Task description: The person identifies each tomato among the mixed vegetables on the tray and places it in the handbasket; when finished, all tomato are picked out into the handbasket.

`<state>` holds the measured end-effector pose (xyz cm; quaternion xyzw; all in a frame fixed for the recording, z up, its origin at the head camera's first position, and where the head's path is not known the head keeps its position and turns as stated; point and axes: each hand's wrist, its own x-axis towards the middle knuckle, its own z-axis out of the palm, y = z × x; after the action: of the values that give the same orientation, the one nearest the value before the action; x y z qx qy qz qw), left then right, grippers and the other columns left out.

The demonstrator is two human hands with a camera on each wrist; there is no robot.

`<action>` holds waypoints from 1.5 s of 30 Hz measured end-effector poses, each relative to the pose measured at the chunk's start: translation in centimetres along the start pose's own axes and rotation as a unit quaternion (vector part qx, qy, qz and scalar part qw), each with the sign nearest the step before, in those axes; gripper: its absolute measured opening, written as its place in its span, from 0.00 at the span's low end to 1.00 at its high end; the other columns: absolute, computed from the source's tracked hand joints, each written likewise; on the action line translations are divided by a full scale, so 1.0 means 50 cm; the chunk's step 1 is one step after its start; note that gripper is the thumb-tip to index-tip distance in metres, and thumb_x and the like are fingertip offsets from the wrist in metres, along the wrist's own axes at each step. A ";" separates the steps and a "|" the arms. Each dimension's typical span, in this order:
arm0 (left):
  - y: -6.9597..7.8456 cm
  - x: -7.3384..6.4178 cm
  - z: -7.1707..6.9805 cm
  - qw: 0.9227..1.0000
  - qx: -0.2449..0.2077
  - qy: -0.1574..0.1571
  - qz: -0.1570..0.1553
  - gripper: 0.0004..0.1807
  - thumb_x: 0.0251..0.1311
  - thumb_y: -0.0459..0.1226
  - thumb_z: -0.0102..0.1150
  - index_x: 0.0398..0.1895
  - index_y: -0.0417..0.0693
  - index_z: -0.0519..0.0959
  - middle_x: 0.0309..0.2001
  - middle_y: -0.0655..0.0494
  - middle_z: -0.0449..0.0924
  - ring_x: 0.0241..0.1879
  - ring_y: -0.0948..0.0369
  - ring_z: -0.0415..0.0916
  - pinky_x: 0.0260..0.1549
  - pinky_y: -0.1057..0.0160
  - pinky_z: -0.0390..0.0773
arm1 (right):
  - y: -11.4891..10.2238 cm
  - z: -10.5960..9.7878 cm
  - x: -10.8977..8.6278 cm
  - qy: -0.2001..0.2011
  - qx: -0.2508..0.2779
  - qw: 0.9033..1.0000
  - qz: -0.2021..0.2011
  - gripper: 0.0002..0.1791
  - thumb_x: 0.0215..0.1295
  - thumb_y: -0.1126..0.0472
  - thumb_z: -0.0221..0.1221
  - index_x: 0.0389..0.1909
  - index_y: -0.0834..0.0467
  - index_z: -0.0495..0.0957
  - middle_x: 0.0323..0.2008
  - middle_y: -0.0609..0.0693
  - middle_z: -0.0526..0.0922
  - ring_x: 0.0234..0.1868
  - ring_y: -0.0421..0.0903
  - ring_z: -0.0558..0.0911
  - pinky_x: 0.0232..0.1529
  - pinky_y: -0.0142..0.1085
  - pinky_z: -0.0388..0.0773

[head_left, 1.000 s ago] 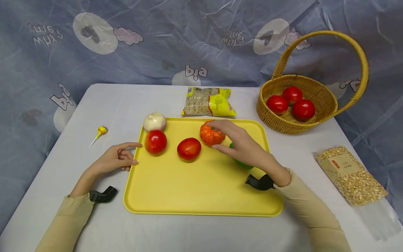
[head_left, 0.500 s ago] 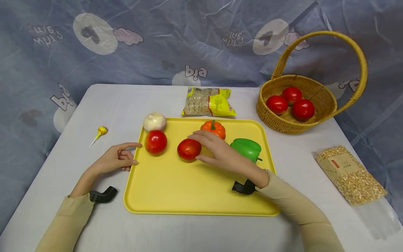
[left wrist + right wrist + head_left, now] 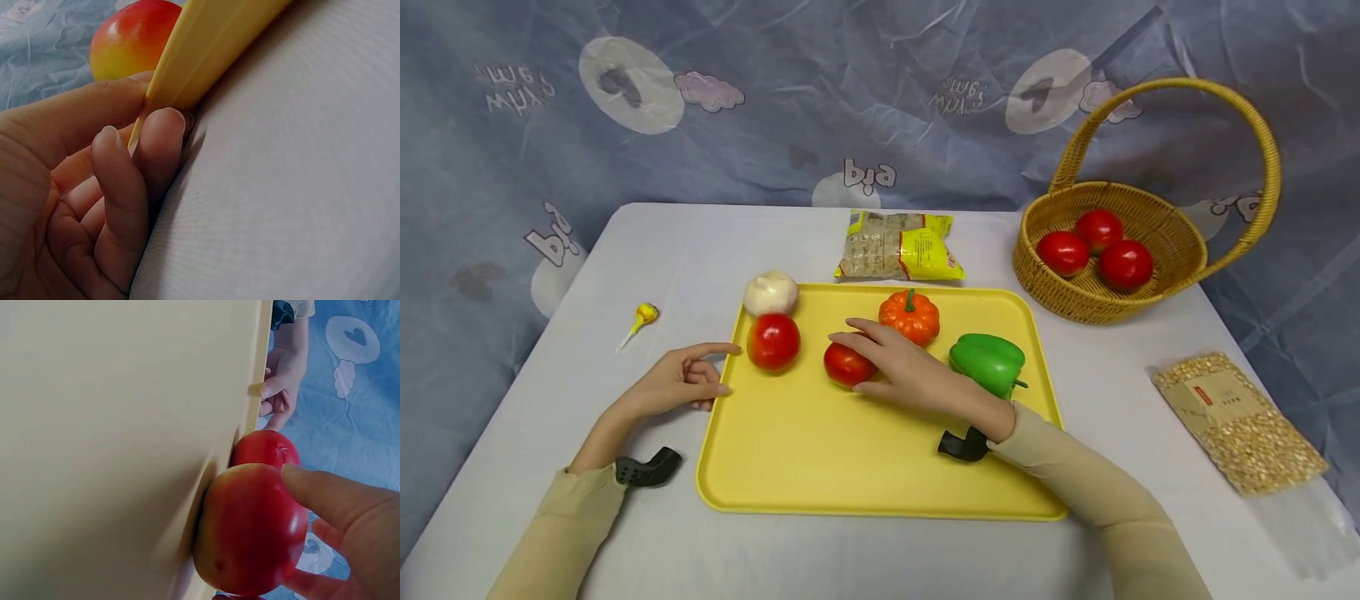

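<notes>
My right hand (image 3: pixel 906 367) is over a red oval fruit (image 3: pixel 842 367) on the yellow tray (image 3: pixel 850 467). In the right wrist view the fruit (image 3: pixel 250 531) shows a yellowish side; the thumb tip touches it and fingers reach round its other side, partly hidden. My left hand (image 3: pixel 673 382) pinches the tray's left rim (image 3: pixel 169 75), some fingers curled below it. A rounder red-and-yellow fruit (image 3: pixel 773 342) sits just inside that rim, with a whitish bulb-shaped vegetable (image 3: pixel 771 293) behind it. An orange toy pumpkin (image 3: pixel 910 318) and a green bell pepper (image 3: pixel 988 364) lie farther right.
A wicker basket (image 3: pixel 1037 275) with a tall handle holds three red fruits at the back right. A yellow snack bag (image 3: pixel 898 246) lies behind the tray, a bag of corn kernels (image 3: pixel 1236 421) to its right. On the left lies a lollipop (image 3: pixel 643 317).
My right hand has moved left from beside the pumpkin and pepper, and lowered onto the red oval fruit. The pepper has come into full view. My left hand stays at the rim.
</notes>
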<state>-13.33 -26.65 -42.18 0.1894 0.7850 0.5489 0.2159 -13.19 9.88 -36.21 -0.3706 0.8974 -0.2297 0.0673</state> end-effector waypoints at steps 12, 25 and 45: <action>-0.004 0.000 0.003 1.000 0.005 0.004 -0.014 0.33 0.55 0.31 0.63 0.63 0.37 0.62 0.23 0.63 0.78 0.17 0.67 0.73 0.19 0.66 0.78 | 0.004 0.006 -0.002 -0.039 -0.028 0.999 0.003 0.35 0.57 0.50 0.64 0.66 0.38 0.63 0.63 0.51 0.66 0.62 0.49 0.69 0.60 0.44 0.72; -0.003 0.000 0.001 1.000 0.006 0.004 -0.011 0.33 0.55 0.31 0.63 0.63 0.36 0.62 0.23 0.63 0.78 0.17 0.67 0.72 0.19 0.66 0.77 | -0.010 0.001 -0.028 -0.045 -0.020 0.998 -0.030 0.32 0.54 0.52 0.66 0.61 0.39 0.68 0.56 0.48 0.72 0.56 0.44 0.71 0.57 0.38 0.73; 0.000 0.001 0.002 1.000 0.009 0.005 -0.013 0.33 0.54 0.31 0.63 0.63 0.36 0.62 0.23 0.63 0.79 0.17 0.67 0.72 0.20 0.67 0.78 | -0.014 -0.101 -0.147 0.059 -0.053 0.996 -0.044 0.35 0.49 0.51 0.70 0.60 0.42 0.70 0.57 0.51 0.72 0.56 0.48 0.74 0.53 0.42 0.77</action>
<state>-13.31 -26.54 -42.23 0.1780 0.7932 0.5401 0.2178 -8.98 16.40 -31.78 -0.3985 0.8937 -0.2055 -0.0156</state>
